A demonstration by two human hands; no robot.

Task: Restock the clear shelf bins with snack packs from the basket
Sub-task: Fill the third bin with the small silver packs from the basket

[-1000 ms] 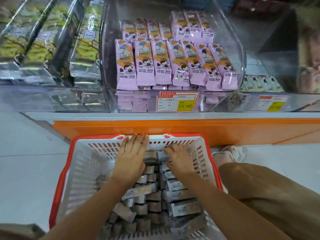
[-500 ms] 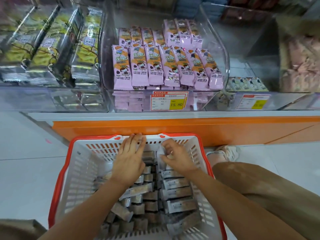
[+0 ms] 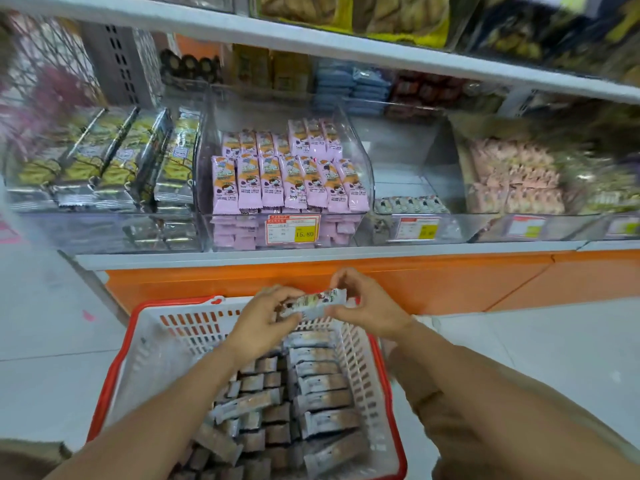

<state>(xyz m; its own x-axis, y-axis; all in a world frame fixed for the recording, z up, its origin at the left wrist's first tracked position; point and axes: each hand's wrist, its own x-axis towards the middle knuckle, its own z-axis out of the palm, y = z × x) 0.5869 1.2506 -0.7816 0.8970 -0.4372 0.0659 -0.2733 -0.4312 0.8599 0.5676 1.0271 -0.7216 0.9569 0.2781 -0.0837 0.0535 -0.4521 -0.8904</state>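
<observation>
step in hand: the pick, i'd say, with placing not yet begun. both hands are up over the far rim of the basket [image 3: 116, 362] and share a small bundle of snack packs [image 3: 317, 301]. it's too blurred to tell if that's 1 pack or several. left hand [image 3: 266, 318] grip: fingers curled round the bundle's left end. right hand [image 3: 369, 306] grip: thumb and fingers pinching the right end. the bundle is in the air, clear of the basket and below the shelf edge [image 3: 311, 259], not at any bin. the basket sits on the floor with plenty of grey-brown packs [image 3: 320, 394] left in rough rows, so the task looks far from done. likely target is the near-empty bin [image 3: 419, 168], just right of the lilac bin [image 3: 365, 161]; it has only a short row of pale packs [image 3: 410, 204] at the front, which look like the held ones. next move calls for carrying the bundle up and forward over that bin's front lip, then laying it behind or beside the row, faces up, ends lined up. keep both grips on till it's down or the bundle may fan out. readable text: price tag [image 3: 292, 229] on the lilac bin, red and white with a yellow patch, reads 15.80; the rest of its print is too small. the tag [image 3: 417, 227] on the target bin is the same style but unreadable. the lilac packs [image 3: 287, 181] show a cartoon figure; the brand text isn't legible. print on the held bundle is blurred.
</observation>
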